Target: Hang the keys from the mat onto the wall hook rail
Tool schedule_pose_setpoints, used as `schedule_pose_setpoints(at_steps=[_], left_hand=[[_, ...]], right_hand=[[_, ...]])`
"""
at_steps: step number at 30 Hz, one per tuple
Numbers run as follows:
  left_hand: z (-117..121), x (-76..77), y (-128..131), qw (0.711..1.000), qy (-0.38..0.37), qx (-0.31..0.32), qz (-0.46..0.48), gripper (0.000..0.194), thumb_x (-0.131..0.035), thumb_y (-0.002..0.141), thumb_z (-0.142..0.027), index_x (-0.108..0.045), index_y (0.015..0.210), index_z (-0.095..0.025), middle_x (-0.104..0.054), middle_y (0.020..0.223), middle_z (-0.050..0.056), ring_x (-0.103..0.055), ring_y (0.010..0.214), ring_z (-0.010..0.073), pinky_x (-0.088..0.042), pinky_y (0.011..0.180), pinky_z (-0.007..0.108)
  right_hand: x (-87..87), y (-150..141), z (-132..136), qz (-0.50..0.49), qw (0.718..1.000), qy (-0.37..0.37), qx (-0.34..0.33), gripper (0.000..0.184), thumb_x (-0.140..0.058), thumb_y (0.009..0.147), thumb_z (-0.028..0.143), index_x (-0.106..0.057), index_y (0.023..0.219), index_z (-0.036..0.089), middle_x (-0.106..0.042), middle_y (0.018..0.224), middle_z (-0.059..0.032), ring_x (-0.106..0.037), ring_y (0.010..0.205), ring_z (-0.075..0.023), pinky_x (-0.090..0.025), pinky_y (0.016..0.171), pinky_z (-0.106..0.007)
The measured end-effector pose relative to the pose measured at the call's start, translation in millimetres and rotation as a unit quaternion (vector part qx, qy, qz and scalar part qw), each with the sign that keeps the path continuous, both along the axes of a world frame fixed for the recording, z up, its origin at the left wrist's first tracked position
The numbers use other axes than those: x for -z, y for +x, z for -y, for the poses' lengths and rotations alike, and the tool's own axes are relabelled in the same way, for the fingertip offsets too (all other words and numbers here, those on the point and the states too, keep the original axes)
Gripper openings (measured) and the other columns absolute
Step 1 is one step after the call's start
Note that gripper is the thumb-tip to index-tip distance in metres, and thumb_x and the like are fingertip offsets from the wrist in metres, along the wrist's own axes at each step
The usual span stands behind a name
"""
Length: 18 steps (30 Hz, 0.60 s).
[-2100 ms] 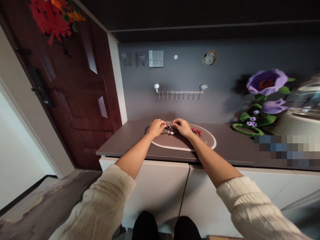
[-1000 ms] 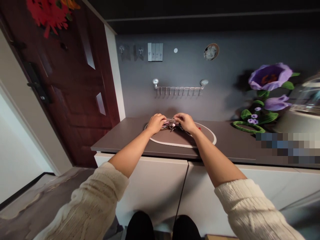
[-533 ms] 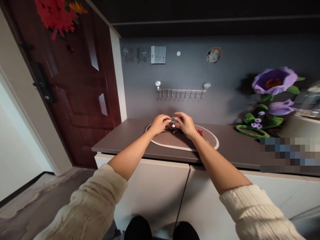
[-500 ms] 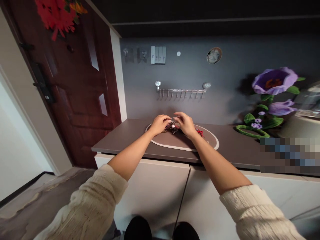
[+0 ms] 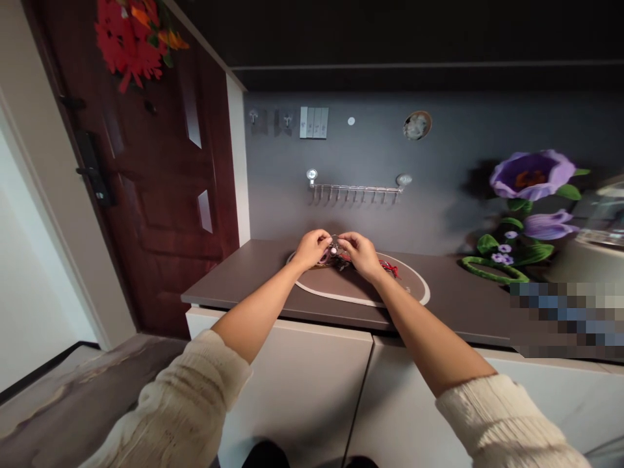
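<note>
Left hand point(image 5: 311, 250) and right hand point(image 5: 361, 253) both pinch a thin ring point(image 5: 334, 236) over the far left part of the mat point(image 5: 348, 287). If either grip slips, it could fall onto the metal pile point(image 5: 343, 261) just below.

Silvery ring point(image 5: 334, 236), brown white-edged mat point(image 5: 348, 285)

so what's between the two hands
In the head view, a thin metal ring and a small pale ball show between the left hand and the right hand.
</note>
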<state>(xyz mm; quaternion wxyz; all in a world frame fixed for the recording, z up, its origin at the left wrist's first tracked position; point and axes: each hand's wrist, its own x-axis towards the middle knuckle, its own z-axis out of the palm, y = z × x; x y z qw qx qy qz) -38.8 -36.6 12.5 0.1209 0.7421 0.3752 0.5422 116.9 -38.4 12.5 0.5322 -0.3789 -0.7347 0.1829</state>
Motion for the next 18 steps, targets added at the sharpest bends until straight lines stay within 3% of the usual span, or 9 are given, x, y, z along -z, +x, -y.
schedule_pose_setpoints(at_steps=[7,18], left_hand=[[-3.9,-0.3,-0.3,0.996,-0.007,0.025,0.081,0.013,-0.05,0.076,-0.024,-0.057,0.074,-0.014,-0.059,0.07,0.0,-0.052,0.067,0.0103,-0.041,0.067,0.022],[-8.8,2.4,1.5,0.992,-0.01,0.044,0.118,0.015,-0.05,0.075,-0.026,-0.057,0.073,-0.014,-0.059,0.07,0.001,-0.052,0.067,0.0104,-0.04,0.068,0.022]], right_hand=[[5.2,-0.1,-10.0,-0.027,0.999,-0.007,-0.036,0.029,-0.056,0.072,0.043,-0.06,0.081,0.017,-0.063,0.08,-0.0041,-0.057,0.073,-0.0152,-0.046,0.069,-0.029],[3.6,-8.4,-6.4,-0.093,0.992,-0.058,-0.061,0.033,-0.059,0.068,0.048,-0.057,0.077,0.016,-0.058,0.07,-0.0012,-0.051,0.064,-0.0116,-0.042,0.063,-0.026]])
